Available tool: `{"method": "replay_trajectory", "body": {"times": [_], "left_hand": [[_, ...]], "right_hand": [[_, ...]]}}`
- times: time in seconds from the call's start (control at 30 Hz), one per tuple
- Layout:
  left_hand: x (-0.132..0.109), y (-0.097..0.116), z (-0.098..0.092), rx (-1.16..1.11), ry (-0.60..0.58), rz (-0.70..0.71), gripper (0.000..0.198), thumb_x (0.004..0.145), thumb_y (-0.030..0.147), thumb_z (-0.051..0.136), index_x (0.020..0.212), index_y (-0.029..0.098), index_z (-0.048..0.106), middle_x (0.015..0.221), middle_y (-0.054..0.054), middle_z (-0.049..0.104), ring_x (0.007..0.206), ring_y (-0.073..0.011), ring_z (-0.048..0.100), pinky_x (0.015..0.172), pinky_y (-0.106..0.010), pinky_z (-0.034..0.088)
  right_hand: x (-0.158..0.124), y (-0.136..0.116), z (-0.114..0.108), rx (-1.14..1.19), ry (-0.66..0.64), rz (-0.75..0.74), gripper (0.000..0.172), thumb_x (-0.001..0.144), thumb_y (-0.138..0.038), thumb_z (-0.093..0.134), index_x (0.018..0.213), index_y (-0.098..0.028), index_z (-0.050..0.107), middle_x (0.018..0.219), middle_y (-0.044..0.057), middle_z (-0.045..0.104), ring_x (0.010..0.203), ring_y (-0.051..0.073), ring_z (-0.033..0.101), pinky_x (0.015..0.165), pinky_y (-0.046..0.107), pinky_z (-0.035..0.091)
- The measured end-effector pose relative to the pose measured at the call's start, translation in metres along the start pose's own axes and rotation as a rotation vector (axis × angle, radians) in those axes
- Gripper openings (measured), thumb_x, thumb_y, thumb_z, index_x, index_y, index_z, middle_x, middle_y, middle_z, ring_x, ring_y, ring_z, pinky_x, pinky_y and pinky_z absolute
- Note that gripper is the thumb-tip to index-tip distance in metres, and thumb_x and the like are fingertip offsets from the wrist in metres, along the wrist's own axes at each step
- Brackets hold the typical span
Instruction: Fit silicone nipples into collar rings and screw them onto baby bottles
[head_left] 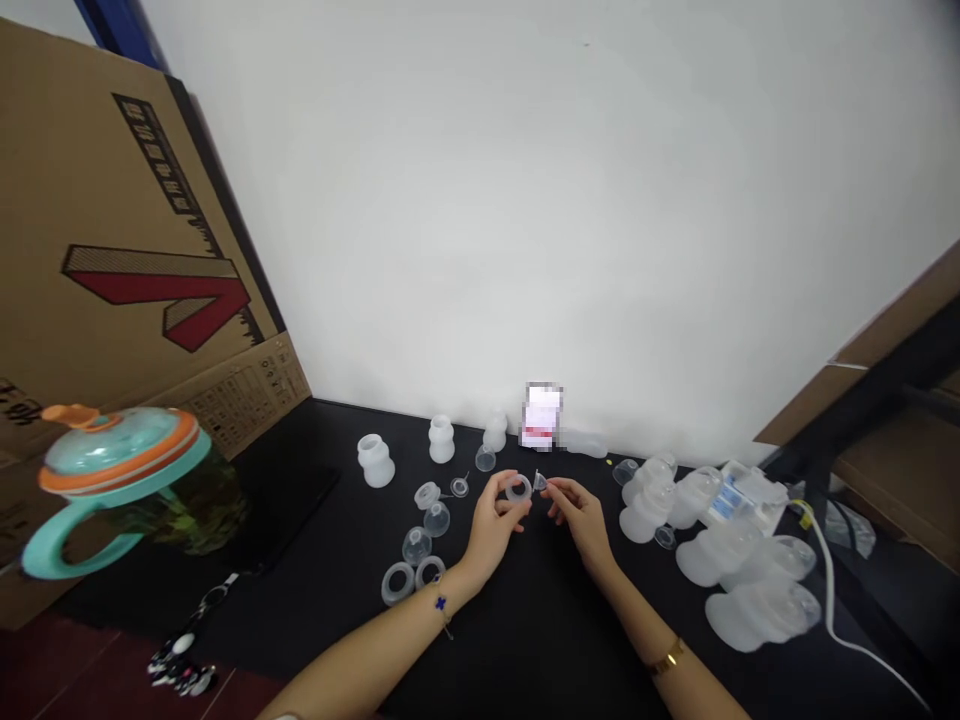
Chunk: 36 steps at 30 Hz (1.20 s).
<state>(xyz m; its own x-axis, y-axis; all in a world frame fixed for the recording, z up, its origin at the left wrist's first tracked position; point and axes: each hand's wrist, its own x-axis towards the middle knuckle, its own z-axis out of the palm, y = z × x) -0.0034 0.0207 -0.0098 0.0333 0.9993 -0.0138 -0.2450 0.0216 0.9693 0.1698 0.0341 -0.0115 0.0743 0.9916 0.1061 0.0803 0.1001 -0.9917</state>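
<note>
The left hand pinches a clear silicone ring between curled fingers at the frame's centre. The right hand closes thumb and forefinger on a small clear piece just beside the ring. Nothing stands between the hands and the work.

Left of them lie two more rings and clear cups, with frosted bottle-shaped parts lined up near the wall. Lower right, larger frosted moulded pieces crowd together beside a white box with a blue label, and a white cable with a yellow section runs past them. At far left, a teal mug with an orange-rimmed lid looms close to the camera. A pixelated blurred object stands against the wall.

Everything rests on a black tabletop. A cardboard panel leans at upper left, and a white wall fills the top.
</note>
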Motion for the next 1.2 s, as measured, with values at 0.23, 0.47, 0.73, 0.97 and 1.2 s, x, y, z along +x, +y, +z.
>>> {"method": "replay_trajectory", "body": {"times": [0.23,0.47,0.73,0.97,1.2], "left_hand": [[0.001,-0.014,0.002,0.007,-0.005,-0.031,0.051,0.072,0.028,0.077,0.119,0.021,0.059,0.125,-0.009,0.064,0.073,-0.0119,0.067,0.051,-0.019,0.055],[0.008,-0.015,-0.001,-0.039,0.034,-0.084,0.055,0.066,0.028,0.081,0.116,0.020,0.060,0.122,-0.010,0.066,0.071,-0.0129,0.069,0.050,-0.019,0.053],[0.003,-0.012,0.002,-0.008,0.022,-0.070,0.054,0.072,0.032,0.078,0.121,0.020,0.060,0.118,-0.009,0.066,0.068,-0.0115,0.067,0.051,-0.019,0.051],[0.003,-0.015,0.001,0.000,-0.009,-0.059,0.058,0.078,0.040,0.075,0.130,0.022,0.057,0.122,-0.010,0.065,0.065,-0.0090,0.065,0.053,-0.018,0.049],[0.002,-0.011,0.002,-0.017,-0.007,-0.068,0.066,0.079,0.045,0.076,0.137,0.022,0.056,0.121,-0.011,0.067,0.062,-0.0083,0.062,0.052,-0.019,0.048]], "right_hand": [[-0.006,0.008,-0.011,0.128,0.143,0.105,0.041,0.076,-0.057,0.076,0.084,-0.017,0.071,0.082,0.007,0.072,0.054,0.015,0.057,0.046,0.027,0.046],[-0.005,0.011,-0.009,0.317,0.144,0.193,0.038,0.073,-0.049,0.083,0.090,-0.019,0.067,0.086,0.004,0.074,0.056,0.014,0.063,0.048,0.025,0.050],[-0.010,0.009,-0.004,0.548,-0.049,0.296,0.033,0.074,-0.045,0.085,0.091,-0.021,0.069,0.105,0.007,0.077,0.085,0.022,0.073,0.068,0.033,0.060],[-0.008,0.010,-0.006,0.524,-0.068,0.277,0.027,0.072,-0.039,0.087,0.089,-0.021,0.076,0.102,0.007,0.076,0.089,0.021,0.070,0.069,0.030,0.057],[-0.009,0.009,-0.004,0.450,-0.152,0.303,0.039,0.063,-0.029,0.093,0.100,-0.023,0.080,0.107,0.007,0.076,0.106,0.026,0.067,0.090,0.037,0.052]]}}
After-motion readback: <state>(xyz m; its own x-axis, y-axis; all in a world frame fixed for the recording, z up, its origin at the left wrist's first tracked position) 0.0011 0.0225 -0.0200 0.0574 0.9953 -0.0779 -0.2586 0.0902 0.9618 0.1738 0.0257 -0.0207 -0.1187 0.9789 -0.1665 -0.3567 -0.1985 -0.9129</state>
